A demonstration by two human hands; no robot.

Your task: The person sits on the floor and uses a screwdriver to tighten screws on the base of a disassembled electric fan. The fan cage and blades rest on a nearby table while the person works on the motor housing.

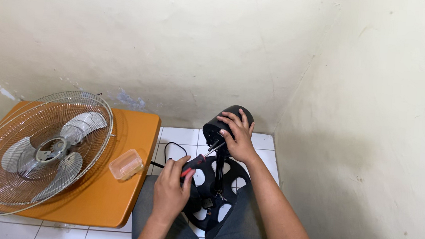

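Observation:
My right hand (237, 134) grips the black fan motor housing (227, 116) from above, holding it upright on its black stand post (220, 166). My left hand (171, 189) holds a screwdriver with a red and black handle (194, 163), its shaft pointing up at the underside of the motor housing. The round black fan base (227, 184), with white cut-outs showing floor, rests between my knees in blue jeans.
An orange low table (115, 193) stands at left. On it lie a wire fan grille (38, 149) with translucent blades inside and a small clear plastic box (126, 164). A black cord (172, 146) loops on the white tiled floor. Cream walls meet in a corner close behind.

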